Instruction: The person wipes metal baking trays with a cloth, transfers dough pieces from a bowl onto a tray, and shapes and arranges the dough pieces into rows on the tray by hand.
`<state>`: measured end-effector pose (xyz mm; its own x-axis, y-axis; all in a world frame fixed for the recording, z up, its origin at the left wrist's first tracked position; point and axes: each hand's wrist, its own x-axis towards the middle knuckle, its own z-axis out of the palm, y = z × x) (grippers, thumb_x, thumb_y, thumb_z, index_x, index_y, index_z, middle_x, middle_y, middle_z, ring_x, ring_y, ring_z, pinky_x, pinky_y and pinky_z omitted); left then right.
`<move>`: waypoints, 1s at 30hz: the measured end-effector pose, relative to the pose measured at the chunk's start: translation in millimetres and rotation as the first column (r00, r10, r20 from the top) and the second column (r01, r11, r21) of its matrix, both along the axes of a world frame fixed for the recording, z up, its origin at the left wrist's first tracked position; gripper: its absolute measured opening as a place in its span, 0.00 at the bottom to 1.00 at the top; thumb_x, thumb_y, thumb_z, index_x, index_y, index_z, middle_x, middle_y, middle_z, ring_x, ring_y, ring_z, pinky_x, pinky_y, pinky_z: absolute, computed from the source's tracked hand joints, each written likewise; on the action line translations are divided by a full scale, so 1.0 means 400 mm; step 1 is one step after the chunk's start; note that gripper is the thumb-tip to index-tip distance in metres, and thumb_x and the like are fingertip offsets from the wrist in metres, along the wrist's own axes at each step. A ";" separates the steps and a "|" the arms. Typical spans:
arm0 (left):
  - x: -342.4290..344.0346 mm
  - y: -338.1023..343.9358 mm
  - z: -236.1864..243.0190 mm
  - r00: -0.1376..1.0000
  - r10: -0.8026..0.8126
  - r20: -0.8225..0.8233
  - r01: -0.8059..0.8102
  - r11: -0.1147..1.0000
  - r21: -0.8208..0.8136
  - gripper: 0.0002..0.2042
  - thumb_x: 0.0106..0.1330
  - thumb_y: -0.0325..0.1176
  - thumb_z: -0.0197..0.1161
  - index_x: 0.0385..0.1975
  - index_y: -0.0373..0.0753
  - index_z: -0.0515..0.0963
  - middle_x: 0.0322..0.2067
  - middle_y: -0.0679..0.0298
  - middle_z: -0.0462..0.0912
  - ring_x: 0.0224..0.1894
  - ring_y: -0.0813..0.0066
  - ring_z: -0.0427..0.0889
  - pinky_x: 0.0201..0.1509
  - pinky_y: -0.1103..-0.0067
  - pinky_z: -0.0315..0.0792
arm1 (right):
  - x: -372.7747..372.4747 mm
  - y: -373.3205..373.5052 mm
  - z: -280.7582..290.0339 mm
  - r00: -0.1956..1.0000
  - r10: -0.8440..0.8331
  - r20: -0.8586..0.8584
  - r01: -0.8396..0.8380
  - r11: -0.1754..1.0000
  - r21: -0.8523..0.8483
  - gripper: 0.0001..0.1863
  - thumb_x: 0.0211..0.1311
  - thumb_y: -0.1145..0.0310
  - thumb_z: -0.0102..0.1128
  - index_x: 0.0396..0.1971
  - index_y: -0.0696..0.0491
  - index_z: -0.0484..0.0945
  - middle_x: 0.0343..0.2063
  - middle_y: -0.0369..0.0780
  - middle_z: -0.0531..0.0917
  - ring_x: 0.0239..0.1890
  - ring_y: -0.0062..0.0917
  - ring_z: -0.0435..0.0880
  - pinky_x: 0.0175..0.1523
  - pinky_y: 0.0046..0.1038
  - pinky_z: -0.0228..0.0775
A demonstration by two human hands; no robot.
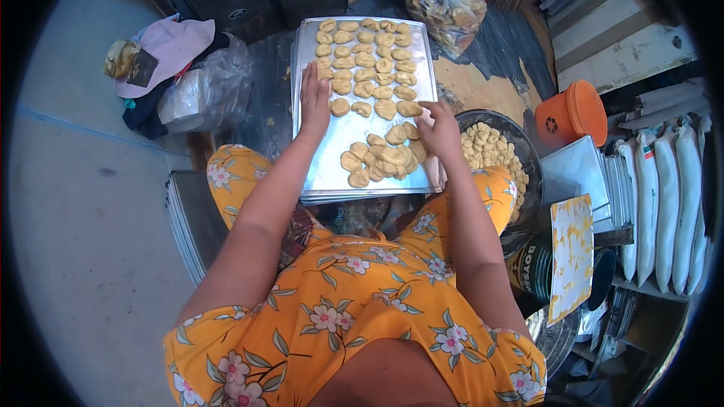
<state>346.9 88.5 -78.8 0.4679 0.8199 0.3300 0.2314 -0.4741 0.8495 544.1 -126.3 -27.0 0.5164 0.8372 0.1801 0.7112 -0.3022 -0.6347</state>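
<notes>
A metal baking tray (347,136) lies across my lap, with rows of flattened, yellowish-brown dough pieces (364,59) over its far part. A loose heap of similar dough pieces (392,158) sits on the near right part. My left hand (315,102) rests along the tray's left edge, fingers stretched out, beside the leftmost pieces and holding nothing. At the right end of the nearest row, the fingertips and thumb of my right hand (440,132) close on the end of one dough piece (408,108). Its other fingers are partly hidden.
Right of my knee stands a dark round basin (537,181) of small dough lumps (490,147). Beyond it are an orange bucket (577,114) and stacked trays (577,173). A filled plastic bag (446,9) lies behind the tray; a pink hat (170,49) tops a pile at left.
</notes>
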 end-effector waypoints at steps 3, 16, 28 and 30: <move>-0.008 -0.011 -0.006 0.998 0.033 0.057 -0.032 0.999 -0.028 0.32 0.76 0.52 0.38 0.70 0.32 0.54 0.71 0.50 0.52 0.75 0.55 0.46 0.76 0.68 0.40 | 0.040 0.081 -0.015 0.988 -0.094 -0.122 0.088 0.995 -0.053 0.21 0.57 0.64 0.61 0.51 0.52 0.77 0.49 0.47 0.77 0.52 0.45 0.77 0.56 0.41 0.70; 0.008 -0.021 -0.004 0.994 0.107 -0.021 -0.109 0.992 -0.061 0.32 0.75 0.52 0.38 0.70 0.33 0.54 0.70 0.49 0.54 0.74 0.54 0.47 0.76 0.67 0.41 | 0.160 0.400 -0.043 0.961 -0.272 -0.049 0.258 0.947 -0.190 0.25 0.53 0.58 0.65 0.52 0.50 0.79 0.48 0.47 0.80 0.49 0.41 0.81 0.53 0.40 0.73; 0.007 -0.027 -0.015 0.993 0.107 0.058 -0.106 0.994 -0.029 0.28 0.75 0.48 0.42 0.68 0.35 0.58 0.67 0.50 0.58 0.72 0.52 0.50 0.74 0.64 0.44 | 0.155 0.349 -0.084 0.951 -0.261 -0.168 0.289 0.942 0.173 0.19 0.54 0.63 0.64 0.46 0.54 0.81 0.38 0.46 0.83 0.37 0.39 0.83 0.45 0.37 0.74; 0.001 -0.041 0.001 0.993 0.115 0.038 -0.116 0.993 0.028 0.25 0.73 0.45 0.48 0.64 0.36 0.63 0.65 0.50 0.61 0.71 0.52 0.53 0.74 0.63 0.46 | 0.128 0.293 -0.057 0.986 -0.158 -0.058 0.168 0.937 0.306 0.18 0.56 0.63 0.64 0.45 0.56 0.80 0.38 0.46 0.80 0.35 0.38 0.81 0.44 0.36 0.74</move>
<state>347.1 72.2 -78.6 0.3576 0.8574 0.3701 0.2556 -0.4710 0.8443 595.3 -9.3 -49.8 0.6510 0.6471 0.3969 0.6462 -0.1981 -0.7370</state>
